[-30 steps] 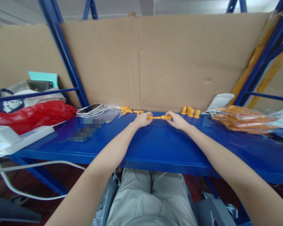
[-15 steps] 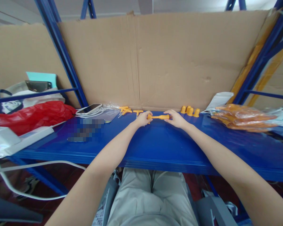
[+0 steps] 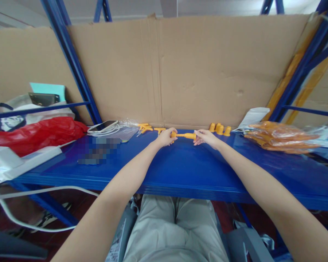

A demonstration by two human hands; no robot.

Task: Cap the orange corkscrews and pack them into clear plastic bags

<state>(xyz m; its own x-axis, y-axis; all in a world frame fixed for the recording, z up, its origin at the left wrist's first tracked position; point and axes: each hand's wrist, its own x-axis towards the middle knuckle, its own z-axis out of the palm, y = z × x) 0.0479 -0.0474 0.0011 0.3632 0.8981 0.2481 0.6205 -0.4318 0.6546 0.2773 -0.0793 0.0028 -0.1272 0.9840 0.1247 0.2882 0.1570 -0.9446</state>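
An orange threaded plastic piece [image 3: 186,135] lies level between my two hands, with a narrow ridged stretch at left and a thicker barrel at right. My left hand [image 3: 166,137] is closed around its left end. At the wide right end, my right hand [image 3: 206,138] pinches it with the fingertips. Just left of my left hand lies an orange T-handled corkscrew [image 3: 160,130], and beyond it are several more corkscrews [image 3: 144,128] with metal spirals. Several orange caps [image 3: 219,129] stand to the right of my right hand.
A blue table [image 3: 186,167] backs onto a cardboard wall [image 3: 207,72]. At left are a phone [image 3: 108,126], a coiled white cable, a clear bag, a red bag [image 3: 43,131] and a white box. Wrapped orange pieces [image 3: 281,136] lie at right.
My right hand has shifted its hold on the barrel's right end, its fingers now turned lower and more visible. My left hand stays in place.
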